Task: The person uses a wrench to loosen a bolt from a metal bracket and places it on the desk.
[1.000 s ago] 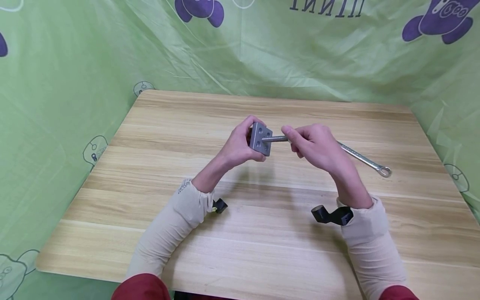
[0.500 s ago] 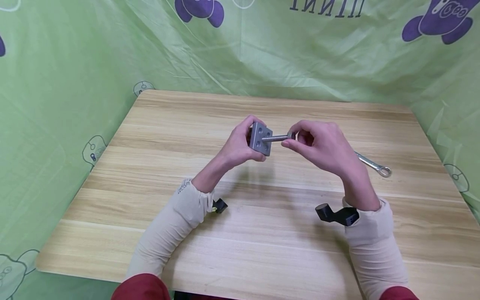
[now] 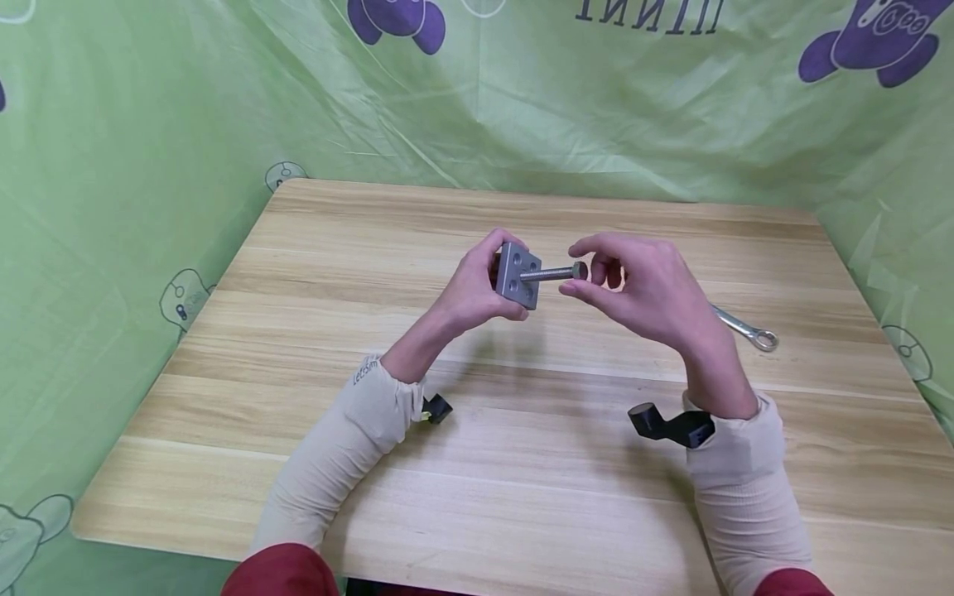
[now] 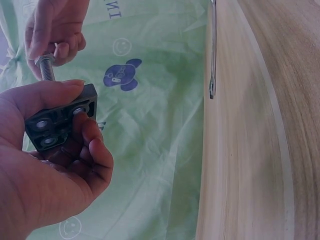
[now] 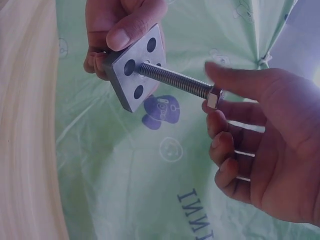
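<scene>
My left hand (image 3: pixel 473 290) grips a square grey metal plate (image 3: pixel 511 280) by its edges, above the table. Holes show near the corners of its front face. A hex bolt (image 5: pixel 175 80) stands out from the middle of the plate, its threaded shank exposed and its head to the right. Around the bolt head, the thumb and index finger of my right hand (image 3: pixel 648 290) are spread apart; in the right wrist view the thumb is clear of the head. The plate's back, seen in the left wrist view, has recesses with metal pieces in them.
A combination wrench (image 3: pixel 748 330) lies on the wooden table (image 3: pixel 522 497) behind the right wrist, partly hidden by it. Black camera mounts (image 3: pixel 669 425) sit on both wrists. Green printed cloth (image 3: pixel 559 108) hangs around the back and sides of the table.
My right hand has moved slightly right from the bolt shank to its head, and its thumb and index finger have parted, uncovering the head. The left hand and plate have stayed put.
</scene>
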The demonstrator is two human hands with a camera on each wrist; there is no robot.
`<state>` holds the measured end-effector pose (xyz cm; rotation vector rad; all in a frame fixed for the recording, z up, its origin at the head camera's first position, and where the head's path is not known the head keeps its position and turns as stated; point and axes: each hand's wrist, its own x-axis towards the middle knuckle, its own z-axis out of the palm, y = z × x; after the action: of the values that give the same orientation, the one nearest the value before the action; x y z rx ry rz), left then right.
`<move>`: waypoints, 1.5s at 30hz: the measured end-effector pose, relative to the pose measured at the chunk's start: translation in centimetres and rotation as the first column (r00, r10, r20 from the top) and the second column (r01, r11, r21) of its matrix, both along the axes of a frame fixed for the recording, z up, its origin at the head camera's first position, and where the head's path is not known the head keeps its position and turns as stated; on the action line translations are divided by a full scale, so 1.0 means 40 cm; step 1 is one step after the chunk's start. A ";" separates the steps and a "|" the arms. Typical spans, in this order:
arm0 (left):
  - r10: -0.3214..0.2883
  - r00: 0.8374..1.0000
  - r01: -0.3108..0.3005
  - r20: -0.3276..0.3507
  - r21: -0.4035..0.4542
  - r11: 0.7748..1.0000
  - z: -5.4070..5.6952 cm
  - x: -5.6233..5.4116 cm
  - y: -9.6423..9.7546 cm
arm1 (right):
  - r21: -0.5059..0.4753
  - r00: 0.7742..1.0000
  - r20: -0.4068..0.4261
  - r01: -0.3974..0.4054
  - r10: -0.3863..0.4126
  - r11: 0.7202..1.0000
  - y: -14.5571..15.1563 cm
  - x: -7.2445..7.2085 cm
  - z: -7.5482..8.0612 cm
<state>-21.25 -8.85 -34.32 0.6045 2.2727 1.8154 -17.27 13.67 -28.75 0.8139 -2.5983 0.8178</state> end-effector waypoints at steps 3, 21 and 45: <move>0.001 1.000 -0.001 -0.001 0.006 1.000 -0.001 -0.001 0.001 | -0.005 0.990 0.126 0.062 -0.061 0.998 0.004 -0.003 0.004; -0.005 1.000 0.005 -0.009 0.002 1.000 -0.001 0.000 0.002 | 0.002 0.905 0.411 0.122 -0.112 0.993 -0.010 -0.009 0.007; 0.000 1.000 0.000 0.008 0.013 1.000 0.003 0.000 0.001 | 0.015 1.000 -0.029 -0.005 0.005 1.000 0.005 0.000 0.004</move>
<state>-21.25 -8.82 -34.21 0.5978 2.2577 1.8301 -17.26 13.89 -28.59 0.8304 -2.5807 0.7832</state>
